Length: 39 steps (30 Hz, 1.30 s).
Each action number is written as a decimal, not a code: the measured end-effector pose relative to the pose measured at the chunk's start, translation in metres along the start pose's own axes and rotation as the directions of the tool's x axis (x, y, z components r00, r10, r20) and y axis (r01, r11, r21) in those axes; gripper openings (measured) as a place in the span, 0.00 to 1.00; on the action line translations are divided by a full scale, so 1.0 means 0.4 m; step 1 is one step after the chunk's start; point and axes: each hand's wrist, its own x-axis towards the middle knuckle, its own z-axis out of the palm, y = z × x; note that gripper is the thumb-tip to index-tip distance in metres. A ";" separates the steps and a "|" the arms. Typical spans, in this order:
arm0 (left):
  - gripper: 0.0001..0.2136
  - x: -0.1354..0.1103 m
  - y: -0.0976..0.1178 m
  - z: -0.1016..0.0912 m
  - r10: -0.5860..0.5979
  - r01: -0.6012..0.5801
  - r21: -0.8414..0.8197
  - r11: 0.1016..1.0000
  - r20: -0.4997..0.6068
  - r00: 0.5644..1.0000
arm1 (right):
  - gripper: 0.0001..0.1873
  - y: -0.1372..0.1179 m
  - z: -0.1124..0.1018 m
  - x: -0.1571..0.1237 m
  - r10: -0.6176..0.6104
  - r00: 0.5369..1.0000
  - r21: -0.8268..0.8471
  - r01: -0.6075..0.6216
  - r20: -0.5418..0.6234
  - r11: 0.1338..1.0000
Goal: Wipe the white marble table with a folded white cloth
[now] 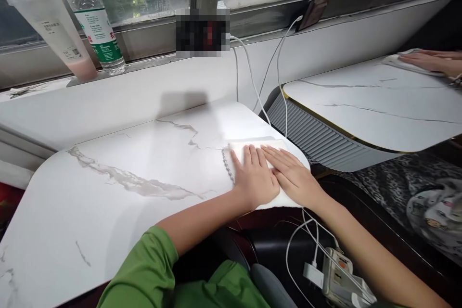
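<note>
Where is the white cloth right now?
In the head view, the cloth lies flat at the right end of the marble table, under the left hand and right hand, near the white cables.

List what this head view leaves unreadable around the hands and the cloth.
- Cloth: head view, its middle is hidden under the left hand and right hand, both lying flat.
- Item on the window ledge: head view, pixelated.
- Bottle and cup: tops cut by the upper edge.
- Another person's hand: cut by the right edge.
</note>
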 end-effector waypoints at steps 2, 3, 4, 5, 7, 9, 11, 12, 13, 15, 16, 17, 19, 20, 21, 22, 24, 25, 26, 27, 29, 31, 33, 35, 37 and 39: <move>0.27 0.032 -0.006 0.003 -0.008 0.008 -0.017 1.000 0.016 1.000 | 0.30 0.026 0.006 0.029 0.020 0.999 -0.004 -0.020 0.033 1.000; 0.27 0.049 -0.011 0.005 -0.014 0.014 -0.026 1.000 0.020 1.000 | 0.30 0.040 0.009 0.047 0.022 0.998 -0.007 -0.022 0.053 1.000; 0.27 0.067 -0.016 0.007 -0.024 0.024 -0.034 0.999 0.022 0.999 | 0.30 0.055 0.012 0.067 0.019 0.997 -0.008 -0.018 0.070 1.000; 0.27 0.086 -0.023 0.010 -0.038 0.039 -0.039 0.998 0.021 0.999 | 0.30 0.070 0.016 0.090 0.010 0.996 -0.007 -0.009 0.086 1.000; 0.27 0.130 -0.041 0.017 -0.083 0.084 -0.042 0.996 0.007 0.996 | 0.31 0.100 0.028 0.145 -0.014 0.994 0.005 0.013 0.106 1.000; 0.27 0.181 -0.067 0.025 -0.136 0.135 -0.042 0.990 -0.011 0.991 | 0.32 0.130 0.044 0.209 -0.032 0.994 0.019 0.030 0.106 0.999; 0.27 0.237 -0.099 0.033 -0.186 0.184 -0.043 0.982 -0.033 0.982 | 0.31 0.158 0.064 0.280 -0.047 0.993 0.030 0.044 0.109 0.999; 0.27 0.265 -0.117 0.036 -0.209 0.207 -0.045 0.977 -0.041 0.977 | 0.31 0.171 0.074 0.317 -0.055 0.992 0.033 0.051 0.118 0.998; 0.27 0.293 -0.135 0.038 -0.230 0.228 -0.049 0.972 -0.046 0.972 | 0.30 0.183 0.084 0.352 -0.061 0.990 0.036 0.057 0.129 0.998; 0.27 0.344 -0.172 0.041 -0.267 0.264 -0.059 0.963 -0.049 0.963 | 0.29 0.206 0.104 0.420 -0.068 0.987 0.037 0.064 0.147 0.997; 0.26 0.367 -0.189 0.042 -0.282 0.279 -0.063 0.958 -0.049 0.958 | 0.29 0.217 0.114 0.451 -0.069 0.987 0.035 0.064 0.149 0.997; 0.26 0.388 -0.205 0.042 -0.296 0.292 -0.065 0.954 -0.053 0.954 | 0.29 0.227 0.124 0.479 -0.067 0.987 0.031 0.063 0.144 0.997; 0.25 0.424 -0.233 0.044 -0.315 0.310 -0.064 0.949 -0.074 0.946 | 0.28 0.247 0.144 0.529 -0.074 0.988 0.029 0.070 0.135 0.997; 0.25 0.439 -0.245 0.045 -0.320 0.315 -0.062 0.947 -0.085 0.944 | 0.28 0.256 0.153 0.549 -0.080 0.988 0.031 0.077 0.132 0.997; 0.25 0.452 -0.256 0.046 -0.322 0.317 -0.061 0.946 -0.095 0.942 | 0.28 0.264 0.161 0.567 -0.086 0.988 0.034 0.082 0.128 0.996; 0.25 0.463 -0.265 0.047 -0.320 0.315 -0.061 0.947 -0.101 0.942 | 0.28 0.272 0.168 0.582 -0.089 0.988 0.040 0.085 0.123 0.996; 0.24 0.481 -0.278 0.050 -0.314 0.309 -0.062 0.949 -0.105 0.944 | 0.28 0.284 0.180 0.602 -0.086 0.990 0.050 0.081 0.111 0.995; 0.24 0.487 -0.283 0.051 -0.310 0.305 -0.061 0.950 -0.108 0.945 | 0.27 0.289 0.183 0.607 -0.082 0.991 0.053 0.077 0.102 0.996; 0.24 0.491 -0.287 0.052 -0.306 0.300 -0.061 0.952 -0.115 0.945 | 0.27 0.292 0.186 0.610 -0.077 0.993 0.053 0.072 0.091 0.996; 0.24 0.493 -0.289 0.052 -0.301 0.296 -0.060 0.953 -0.121 0.946 | 0.27 0.294 0.187 0.610 -0.072 0.994 0.051 0.068 0.080 0.996; 0.24 0.492 -0.292 0.053 -0.287 0.281 -0.063 0.958 -0.128 0.949 | 0.28 0.292 0.187 0.604 -0.063 0.996 0.040 0.061 0.063 0.997; 0.24 0.482 -0.292 0.052 -0.272 0.265 -0.070 0.962 -0.124 0.954 | 0.28 0.283 0.182 0.591 -0.050 0.997 0.026 0.049 0.058 0.998; 0.24 0.465 -0.291 0.049 -0.262 0.255 -0.073 0.964 -0.114 0.958 | 0.28 0.266 0.176 0.573 -0.032 0.998 0.011 0.031 0.058 0.999; 0.24 0.441 -0.289 0.045 -0.251 0.245 -0.067 0.967 -0.110 0.962 | 0.28 0.240 0.169 0.550 -0.016 0.998 -0.008 0.017 0.053 1.000; 0.24 0.407 -0.284 0.039 -0.234 0.229 -0.059 0.972 -0.106 0.966 | 0.28 0.208 0.161 0.520 -0.006 0.999 -0.029 0.007 0.042 1.000; 0.25 0.363 -0.273 0.032 -0.211 0.206 -0.057 0.977 -0.098 0.973 | 0.28 0.169 0.151 0.480 0.001 0.999 -0.047 0.001 0.032 0.999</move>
